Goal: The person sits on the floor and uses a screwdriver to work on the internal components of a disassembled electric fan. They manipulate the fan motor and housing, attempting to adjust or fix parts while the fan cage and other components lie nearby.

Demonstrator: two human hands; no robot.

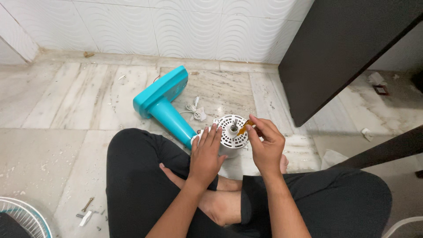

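I sit cross-legged on a marble floor with a table fan lying in front of me. Its white motor housing (230, 132) faces up, with a short shaft at its centre. My left hand (205, 154) rests flat against the housing's left side and holds it. My right hand (264, 145) pinches a small amber-handled screwdriver (243, 128) whose tip points at the housing's centre. The fan's teal stand and base (163, 103) stretch away to the upper left.
A coiled white power cord (195, 111) lies beside the stand. A white wire fan guard (20, 216) shows at the bottom left, with loose screws and small parts (87, 207) near it. A dark cabinet panel (339, 53) stands at the right.
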